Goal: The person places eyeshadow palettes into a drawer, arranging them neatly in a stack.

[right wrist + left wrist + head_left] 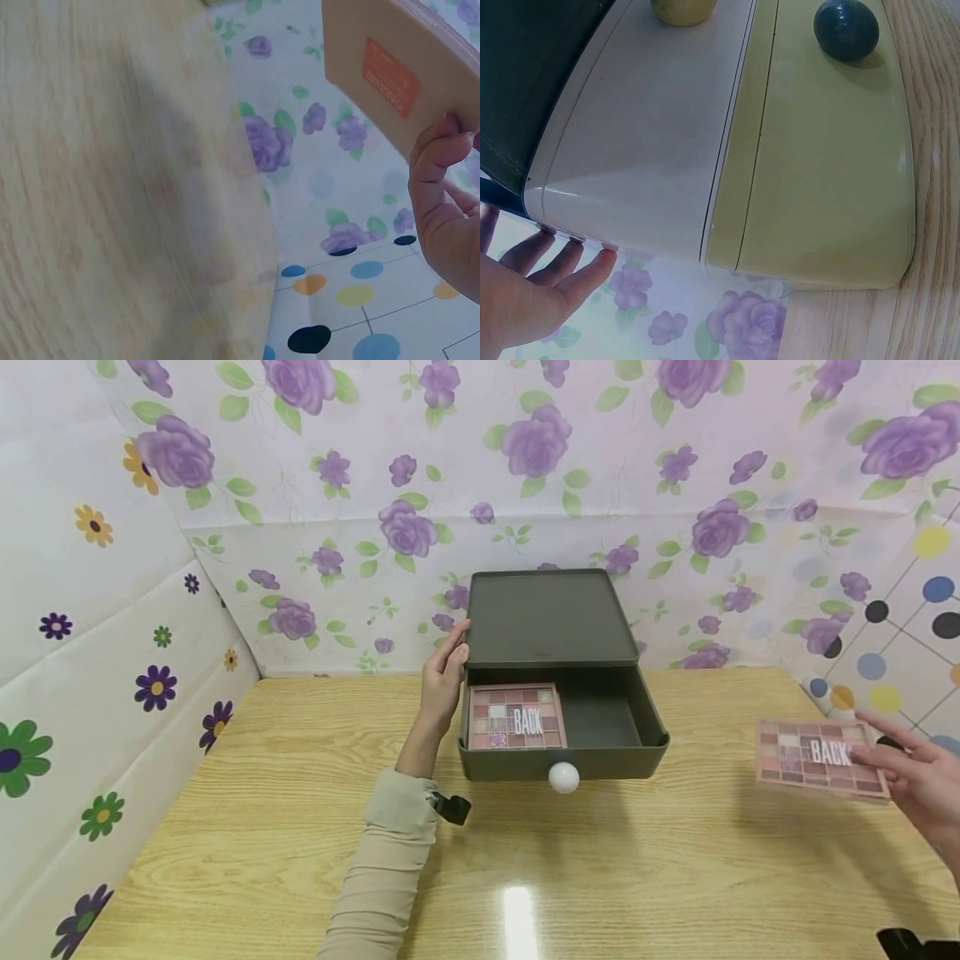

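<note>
In the head view a dark grey-green drawer (pixel 517 766) with a white knob (pixel 564 777) stands pulled out from a storage box with a dark top (pixel 551 614). A pink eyeshadow palette (pixel 504 717) lies in its left half. My left hand (pixel 441 685) touches the left side of the box; the left wrist view shows its fingers spread with tips against the edge. To the right of the box, my right hand (pixel 918 777) pinches a second eyeshadow palette (pixel 806 768) above the table. Its plain underside bears an orange label (pixel 391 77) in the right wrist view.
The left wrist view shows a whitish drawer (pixel 645 135) with a yellow knob (pixel 684 9) and a yellow drawer (pixel 825 172) with a dark knob (pixel 846 30). The box stands on a wooden table (pixel 300 860), close to a flowered cloth (pixel 405 531) at the back.
</note>
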`<action>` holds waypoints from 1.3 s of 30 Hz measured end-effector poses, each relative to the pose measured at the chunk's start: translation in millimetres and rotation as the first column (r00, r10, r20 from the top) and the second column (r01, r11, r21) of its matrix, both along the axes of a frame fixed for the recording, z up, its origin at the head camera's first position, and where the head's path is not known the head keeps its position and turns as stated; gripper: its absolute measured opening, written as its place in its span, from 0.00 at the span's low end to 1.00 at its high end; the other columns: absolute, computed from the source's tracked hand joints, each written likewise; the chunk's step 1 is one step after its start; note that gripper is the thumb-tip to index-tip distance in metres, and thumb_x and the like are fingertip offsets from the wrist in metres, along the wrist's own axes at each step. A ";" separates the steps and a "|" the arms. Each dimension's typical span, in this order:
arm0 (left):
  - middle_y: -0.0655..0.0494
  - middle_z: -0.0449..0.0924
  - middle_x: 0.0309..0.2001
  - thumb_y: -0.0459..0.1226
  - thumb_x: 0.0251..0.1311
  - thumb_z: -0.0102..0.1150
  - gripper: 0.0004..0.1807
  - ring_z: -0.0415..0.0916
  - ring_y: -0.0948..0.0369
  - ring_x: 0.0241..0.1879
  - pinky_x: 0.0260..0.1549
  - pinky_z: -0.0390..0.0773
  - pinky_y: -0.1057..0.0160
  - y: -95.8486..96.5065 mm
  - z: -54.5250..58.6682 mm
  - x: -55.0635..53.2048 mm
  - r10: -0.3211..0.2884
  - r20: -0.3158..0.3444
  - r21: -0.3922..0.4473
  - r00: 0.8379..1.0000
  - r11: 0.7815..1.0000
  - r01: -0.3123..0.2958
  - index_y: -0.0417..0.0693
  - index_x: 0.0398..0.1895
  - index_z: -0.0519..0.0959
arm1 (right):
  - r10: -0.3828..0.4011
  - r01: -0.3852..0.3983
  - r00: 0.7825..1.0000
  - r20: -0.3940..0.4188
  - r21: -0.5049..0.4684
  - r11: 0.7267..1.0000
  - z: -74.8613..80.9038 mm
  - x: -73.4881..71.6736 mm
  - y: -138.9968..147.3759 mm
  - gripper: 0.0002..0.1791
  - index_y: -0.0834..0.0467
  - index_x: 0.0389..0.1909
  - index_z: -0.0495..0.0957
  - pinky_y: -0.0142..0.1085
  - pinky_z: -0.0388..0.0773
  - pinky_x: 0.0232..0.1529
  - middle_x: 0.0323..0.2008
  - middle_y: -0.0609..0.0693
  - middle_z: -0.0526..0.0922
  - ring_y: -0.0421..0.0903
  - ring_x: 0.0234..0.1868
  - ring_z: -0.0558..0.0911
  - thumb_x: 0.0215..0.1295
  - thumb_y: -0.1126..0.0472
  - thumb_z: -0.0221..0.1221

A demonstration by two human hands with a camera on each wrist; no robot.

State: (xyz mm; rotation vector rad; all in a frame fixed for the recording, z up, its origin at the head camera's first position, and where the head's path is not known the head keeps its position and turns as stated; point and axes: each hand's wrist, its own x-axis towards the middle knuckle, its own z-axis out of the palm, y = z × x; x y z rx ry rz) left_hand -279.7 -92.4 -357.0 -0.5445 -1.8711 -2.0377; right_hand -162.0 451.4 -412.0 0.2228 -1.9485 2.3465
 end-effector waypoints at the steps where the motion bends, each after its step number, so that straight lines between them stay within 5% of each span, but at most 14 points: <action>1: 0.52 0.62 0.64 0.36 0.64 0.43 0.23 0.50 0.68 0.17 0.22 0.57 0.70 0.0 -0.1 0.0 0.000 0.000 -0.001 1.000 1.000 0.000 0.41 0.63 0.66 | 0.026 -0.027 1.000 -0.009 -0.035 0.999 4.6 1.6 -4.2 0.29 0.46 0.62 0.66 0.32 0.77 0.27 0.41 0.42 0.79 0.43 0.34 0.83 0.65 0.75 0.44; 10: 0.48 0.60 0.65 0.33 0.65 0.41 0.23 0.51 0.69 0.17 0.23 0.58 0.71 -1.3 1.2 1.0 -0.030 0.010 0.005 1.000 1.000 0.030 0.39 0.64 0.64 | 0.220 -0.213 0.975 -0.016 -0.327 0.921 37.0 7.0 -27.8 0.28 0.52 0.58 0.72 0.37 0.78 0.31 0.42 0.55 0.81 0.52 0.37 0.82 0.67 0.77 0.33; 20: 0.42 0.60 0.64 0.31 0.65 0.39 0.23 0.52 0.69 0.19 0.25 0.58 0.71 1.8 20.5 20.2 -0.008 0.020 -0.028 1.000 1.000 0.009 0.33 0.63 0.62 | 0.282 -0.283 0.957 -0.063 -0.389 0.877 53.2 8.1 -41.8 0.29 0.53 0.61 0.68 0.38 0.78 0.33 0.44 0.60 0.79 0.56 0.38 0.82 0.68 0.76 0.30; 29: 0.47 0.60 0.65 0.32 0.65 0.41 0.22 0.52 0.68 0.17 0.24 0.58 0.70 -0.4 5.8 4.0 -0.029 0.016 -0.005 0.999 1.000 0.029 0.37 0.63 0.64 | 0.342 -0.354 0.933 -0.114 -0.469 0.809 67.9 8.7 -55.6 0.28 0.58 0.62 0.67 0.40 0.77 0.36 0.48 0.61 0.77 0.58 0.40 0.81 0.68 0.75 0.27; 34: 0.51 0.62 0.64 0.36 0.65 0.42 0.23 0.52 0.68 0.18 0.25 0.58 0.68 -0.2 -0.6 -0.9 -0.010 -0.004 -0.007 1.000 1.000 0.010 0.41 0.63 0.66 | 0.339 -0.357 0.932 -0.124 -0.454 0.816 72.5 8.0 -63.9 0.29 0.57 0.62 0.66 0.39 0.77 0.36 0.50 0.60 0.76 0.58 0.41 0.80 0.68 0.76 0.27; 39: 0.45 0.60 0.65 0.33 0.65 0.41 0.23 0.52 0.69 0.18 0.26 0.58 0.67 1.3 14.0 14.1 -0.011 -0.003 -0.024 1.000 1.000 0.011 0.35 0.63 0.64 | 0.295 -0.312 0.949 -0.111 -0.457 0.833 78.4 8.6 -74.7 0.28 0.59 0.62 0.66 0.39 0.78 0.34 0.49 0.61 0.77 0.57 0.39 0.81 0.67 0.78 0.30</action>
